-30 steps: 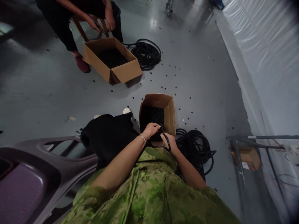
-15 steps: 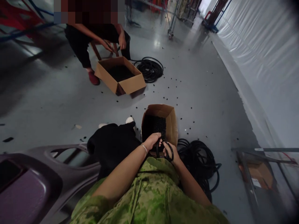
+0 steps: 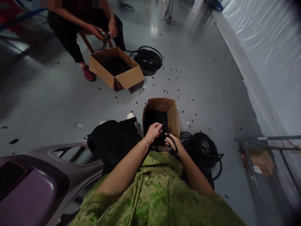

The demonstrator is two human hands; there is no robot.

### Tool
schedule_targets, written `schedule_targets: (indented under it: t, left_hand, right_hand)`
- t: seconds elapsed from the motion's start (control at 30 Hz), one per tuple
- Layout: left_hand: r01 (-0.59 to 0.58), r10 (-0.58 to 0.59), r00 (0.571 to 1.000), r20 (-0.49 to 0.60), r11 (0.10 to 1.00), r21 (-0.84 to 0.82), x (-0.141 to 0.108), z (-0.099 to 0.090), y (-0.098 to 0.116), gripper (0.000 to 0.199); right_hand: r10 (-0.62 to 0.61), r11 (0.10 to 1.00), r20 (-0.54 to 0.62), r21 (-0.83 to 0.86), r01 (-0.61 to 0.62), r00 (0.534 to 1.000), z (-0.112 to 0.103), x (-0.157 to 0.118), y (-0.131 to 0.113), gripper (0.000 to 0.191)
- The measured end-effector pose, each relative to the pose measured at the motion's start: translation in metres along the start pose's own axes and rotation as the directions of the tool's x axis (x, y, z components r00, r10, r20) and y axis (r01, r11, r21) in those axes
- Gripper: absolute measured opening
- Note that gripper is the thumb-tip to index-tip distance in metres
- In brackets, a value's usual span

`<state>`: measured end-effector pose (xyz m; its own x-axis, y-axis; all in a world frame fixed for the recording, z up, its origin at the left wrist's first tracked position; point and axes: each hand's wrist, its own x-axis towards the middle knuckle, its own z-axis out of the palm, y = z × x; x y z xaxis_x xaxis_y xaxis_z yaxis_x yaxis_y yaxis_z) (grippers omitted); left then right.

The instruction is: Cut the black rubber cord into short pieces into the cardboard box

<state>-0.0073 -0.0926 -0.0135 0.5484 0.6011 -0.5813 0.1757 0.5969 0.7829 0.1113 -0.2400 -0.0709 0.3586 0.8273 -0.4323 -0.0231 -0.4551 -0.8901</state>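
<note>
Over the near cardboard box [image 3: 174, 117], my left hand [image 3: 153, 131] is closed in a pinch at a black rubber cord [image 3: 166, 129]. What exactly lies between its fingertips is too dark to make out fully. Just to the right and slightly nearer to me, my right hand [image 3: 174, 142] is closed around the same cord, which loops over the back of that hand. Inside the box lies a heap of small black pieces [image 3: 161, 116]. A tangled coil of black cord [image 3: 202, 147] rests on the floor to the right of my right hand.
Across from me a seated person [image 3: 107, 31] works over another open cardboard box [image 3: 130, 78] with black contents. Beside it lies a second black coil [image 3: 149, 61]. Black bits dot the floor. A plastic chair [image 3: 77, 157] is at my left, a metal frame [image 3: 270, 138] at right.
The view has tilted down a little. My hands have moved slightly apart, the left a bit farther out toward the box. The cord still runs between them.
</note>
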Motion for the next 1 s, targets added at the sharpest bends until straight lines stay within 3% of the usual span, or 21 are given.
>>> schedule_targets:
  t: [0.33, 1.0]
  left_hand:
    - [-0.014, 0.01, 0.998, 0.063, 0.998, 0.054, 0.0, -0.001, -0.001, 0.024]
    - [-0.003, -0.002, 0.998, 0.07, 0.997, 0.071, 0.002, -0.001, -0.005, 0.028]
  right_hand:
    - [-0.068, 0.997, 0.02, -0.031, 0.068, 0.998, -0.001, 0.006, -0.009, 0.058]
    - [-0.081, 0.996, 0.0, -0.039, 0.081, 0.997, 0.005, 0.008, -0.012, 0.056]
